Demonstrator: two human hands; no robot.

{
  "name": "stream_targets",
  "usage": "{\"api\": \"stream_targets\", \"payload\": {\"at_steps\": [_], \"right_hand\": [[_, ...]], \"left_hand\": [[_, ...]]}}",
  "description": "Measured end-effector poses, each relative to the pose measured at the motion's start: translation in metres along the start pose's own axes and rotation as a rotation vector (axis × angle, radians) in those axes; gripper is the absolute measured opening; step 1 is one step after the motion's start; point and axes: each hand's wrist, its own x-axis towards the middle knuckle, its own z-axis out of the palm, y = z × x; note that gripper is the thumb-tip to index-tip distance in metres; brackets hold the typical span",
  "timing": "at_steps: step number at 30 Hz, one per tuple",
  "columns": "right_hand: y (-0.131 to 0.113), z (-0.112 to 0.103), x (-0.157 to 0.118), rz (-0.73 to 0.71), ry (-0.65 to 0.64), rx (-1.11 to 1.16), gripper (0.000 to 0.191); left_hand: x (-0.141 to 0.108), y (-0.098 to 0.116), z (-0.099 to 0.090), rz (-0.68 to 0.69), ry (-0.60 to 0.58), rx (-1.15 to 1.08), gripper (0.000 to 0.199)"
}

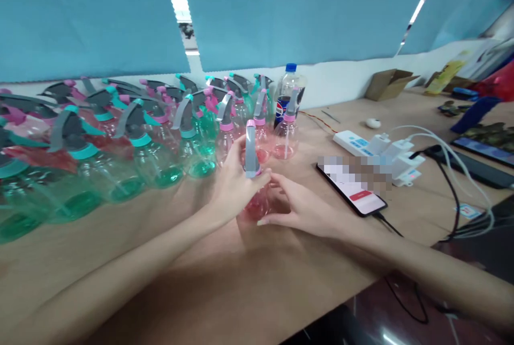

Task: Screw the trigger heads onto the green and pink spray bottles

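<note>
A pink spray bottle point(257, 208) with a grey trigger head stands upright near the middle of the table. My left hand point(236, 179) is wrapped round its neck and head from the left, with the fingers partly hidden behind it. On the right side, my right hand point(291, 203) touches the bottle with its thumb and fingers apart around the body. Just behind are more pink spray bottles point(286, 141). Rows of green spray bottles point(158, 165) with grey and teal heads stand to the left.
A cola bottle point(283, 101) stands at the back. Right of my hands lie a phone point(353, 187) on a cable and a white power strip point(353, 144) with chargers. An open cardboard box point(385, 85) sits farther back. The table edge runs along the lower right.
</note>
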Motion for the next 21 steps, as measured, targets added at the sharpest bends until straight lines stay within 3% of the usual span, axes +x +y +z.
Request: {"api": "stream_targets", "payload": {"at_steps": [5, 9, 15, 18, 21], "right_hand": [[0.007, -0.011, -0.008, -0.018, 0.181, 0.015, 0.075], [0.027, -0.019, -0.011, -0.058, 0.272, -0.006, 0.063], [0.052, -0.060, -0.017, 0.001, 0.364, -0.030, 0.062], [0.069, -0.093, -0.012, 0.010, 0.497, -0.110, 0.056], [0.096, -0.120, 0.003, 0.111, 0.570, -0.182, 0.064]], "left_hand": [[0.013, 0.017, 0.041, -0.016, -0.100, -0.140, 0.054], [0.022, 0.028, 0.059, -0.025, -0.195, -0.154, 0.065], [0.025, 0.021, 0.058, -0.078, -0.325, -0.102, 0.086], [0.022, 0.010, 0.052, -0.127, -0.364, -0.061, 0.082], [0.020, -0.002, 0.048, -0.203, -0.391, -0.069, 0.074]]}}
